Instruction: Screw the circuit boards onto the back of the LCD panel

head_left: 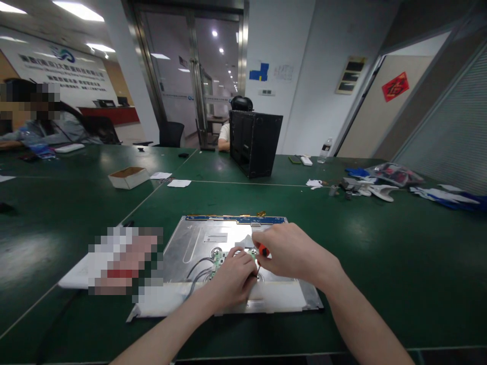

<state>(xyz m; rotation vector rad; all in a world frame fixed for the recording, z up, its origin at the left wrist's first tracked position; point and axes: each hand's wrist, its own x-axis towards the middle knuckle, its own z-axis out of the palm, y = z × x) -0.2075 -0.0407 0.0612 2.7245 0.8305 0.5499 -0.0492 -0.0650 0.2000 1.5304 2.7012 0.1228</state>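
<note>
Flat silver metal display panel (198, 241), lying back-side up on the dark green table (380, 263) right in front of the person — that was where both hands were busy. Small green circuit board (218, 259) sat near the panel's middle with grey wires (198, 268) curling off to its left.

Going left to right: the left hand (232, 281) rested on the panel just beside the board, fingers curled down as if pinning something, though I couldn't tell what, if anything, was actually pinched under them. The right hand (291, 253) was closed around a red-handled screwdriver (263, 250), tip hidden between the hands.

My take on doing this bit well: keep the driver straight up over the screw, press down firmly, turn slowly, and let the other hand hold the board steady so those wires don't get tugged.

Rest of the table, same direction — a seated person's sleeve (57, 132) far left, a small open cardboard box (128, 177), scraps of white paper (178, 183), a black computer case (254, 142) standing upright in the middle, then a clear water bottle (325, 150) and a clutter of blue-and-white parts (445, 196) at far right. Office room, glass doors (190, 76) behind, ceiling lights on.
</note>
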